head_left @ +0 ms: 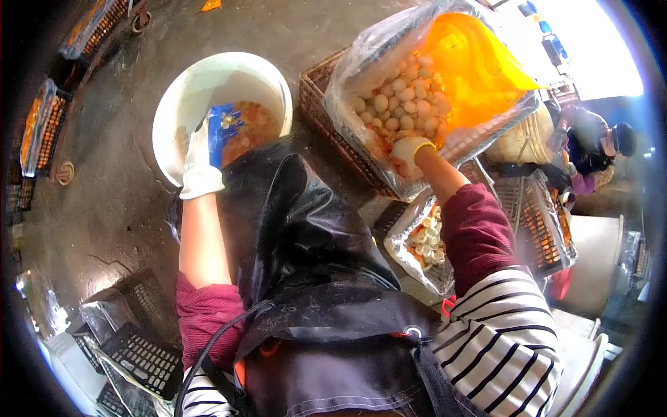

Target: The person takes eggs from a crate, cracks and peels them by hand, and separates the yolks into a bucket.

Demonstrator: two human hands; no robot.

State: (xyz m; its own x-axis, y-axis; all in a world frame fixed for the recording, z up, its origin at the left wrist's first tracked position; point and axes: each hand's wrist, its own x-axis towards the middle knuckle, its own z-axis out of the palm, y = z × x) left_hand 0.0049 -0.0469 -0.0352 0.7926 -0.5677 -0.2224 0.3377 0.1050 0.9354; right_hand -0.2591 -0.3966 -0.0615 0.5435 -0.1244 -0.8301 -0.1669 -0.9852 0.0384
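The left hand (pixel 203 151), in a white glove with a blue-coated palm and fingers, was inside the white tub (pixel 174 125), above the murky orange-brown contents (pixel 256 125); its grip was partly curled, with a small pale piece (pixel 227 121) showing at the fingers, though whether they pinched it could not be told. The right hand (pixel 408 154), in a pale glove with a yellow cuff, was at the near side of the pale eggs (pixel 410 97), its fingers pointing down among them; the state of that grip could not be told, since the fingertips were hidden.

The eggs lay heaped in a large crate (pixel 321 97) lined with clear plastic (pixel 354 59); a bright yellow-orange sheet (pixel 472 62) covered the far right part of the heap. The tub stood on the wet floor (pixel 104 153), to the left of the crate; below the crate, near the right forearm, a smaller plastic-lined basket (pixel 397 243) held pale shell-like pieces (pixel 429 240). A black apron (pixel 313 313) covered the wearer's lap; another person (pixel 590 139) in a dark cap bent forward at the far right; dark slatted crates (pixel 146 361) lay at the lower left.
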